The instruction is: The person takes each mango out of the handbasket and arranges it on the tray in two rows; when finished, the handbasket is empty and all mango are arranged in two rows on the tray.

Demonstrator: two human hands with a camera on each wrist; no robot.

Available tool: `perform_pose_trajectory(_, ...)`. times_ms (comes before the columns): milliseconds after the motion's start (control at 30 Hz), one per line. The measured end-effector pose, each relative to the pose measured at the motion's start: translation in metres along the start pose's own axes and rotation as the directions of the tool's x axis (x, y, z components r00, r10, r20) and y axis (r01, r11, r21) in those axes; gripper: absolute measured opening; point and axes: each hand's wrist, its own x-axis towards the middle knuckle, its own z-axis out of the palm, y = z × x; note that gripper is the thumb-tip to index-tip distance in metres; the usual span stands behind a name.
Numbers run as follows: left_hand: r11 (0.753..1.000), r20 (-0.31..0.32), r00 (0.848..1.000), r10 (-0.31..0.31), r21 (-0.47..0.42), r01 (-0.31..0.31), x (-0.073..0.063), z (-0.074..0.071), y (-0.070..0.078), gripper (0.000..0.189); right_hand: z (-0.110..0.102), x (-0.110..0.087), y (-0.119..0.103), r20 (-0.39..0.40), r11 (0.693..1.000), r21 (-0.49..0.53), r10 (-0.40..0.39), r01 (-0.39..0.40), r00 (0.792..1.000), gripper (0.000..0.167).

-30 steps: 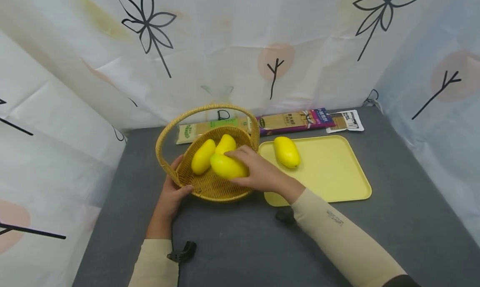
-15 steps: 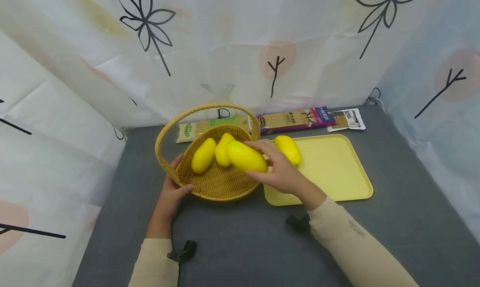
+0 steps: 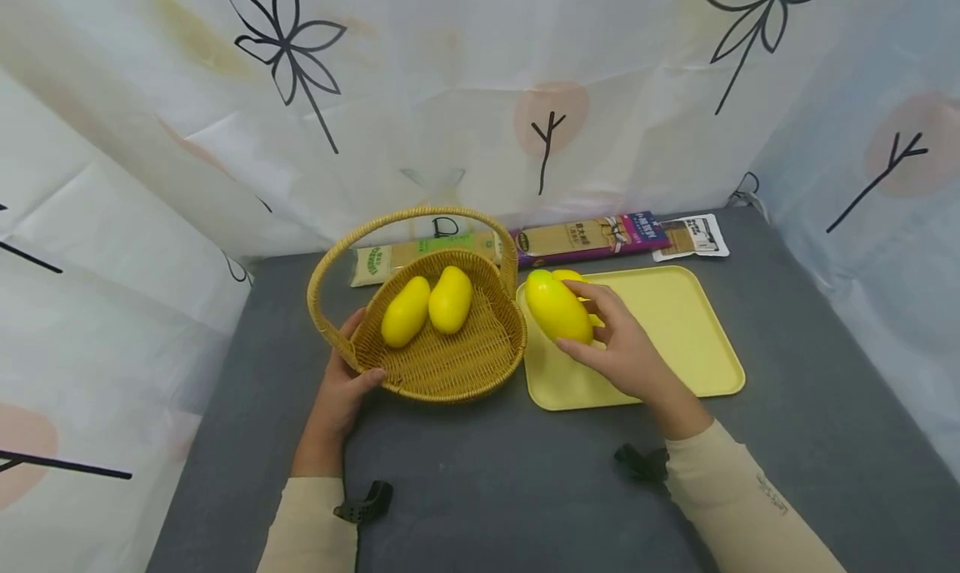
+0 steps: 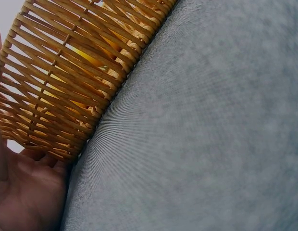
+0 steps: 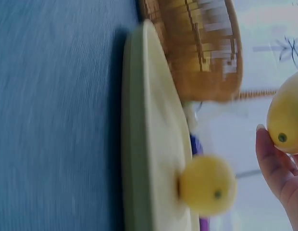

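Observation:
In the head view my right hand (image 3: 622, 344) grips a yellow mango (image 3: 557, 308) above the left part of the yellow tray (image 3: 693, 340). A second mango, mostly hidden behind it there, lies on the tray; the right wrist view shows this mango (image 5: 206, 185) plainly, with the held one raised off the tray. My left hand (image 3: 345, 390) holds the wicker basket (image 3: 450, 373) by its left side, thumb over the rim. Two mangoes rest inside the basket, a left one (image 3: 406, 312) and a right one (image 3: 451, 300). The basket's arched handle (image 3: 408, 216) stands up.
Behind the basket lies a green-labelled noodle packet (image 3: 375, 263). A purple-ended packet (image 3: 592, 238) and a small pouch (image 3: 693, 238) lie behind the tray. A patterned cloth (image 3: 450, 98) hangs at the back of the grey table (image 3: 480, 490).
My right hand has carried its mango to the right, out from over the basket to over the tray. The left hand and the basket have stayed in place.

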Motion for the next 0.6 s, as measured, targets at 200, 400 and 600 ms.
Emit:
perform_pose_trajectory(200,1.0,0.005,1.0,0.004,-0.001,-0.004,0.001,0.0,-0.001,0.096,-0.027,-0.004,0.013,-0.1,0.996,-0.06,0.057,-0.063,0.993,0.077)
perform_pose_trajectory(400,1.0,0.007,1.0,0.006,0.001,-0.006,0.0,0.0,-0.001,0.096,-0.049,-0.002,0.028,-0.176,0.981,-0.112,0.135,-0.156,0.975,0.081)
perform_pose_trajectory(600,1.0,0.001,1.0,0.003,-0.001,-0.003,0.0,-0.001,-0.001,0.095,-0.061,-0.001,0.044,-0.216,0.956,-0.14,0.226,-0.259,0.95,0.085)
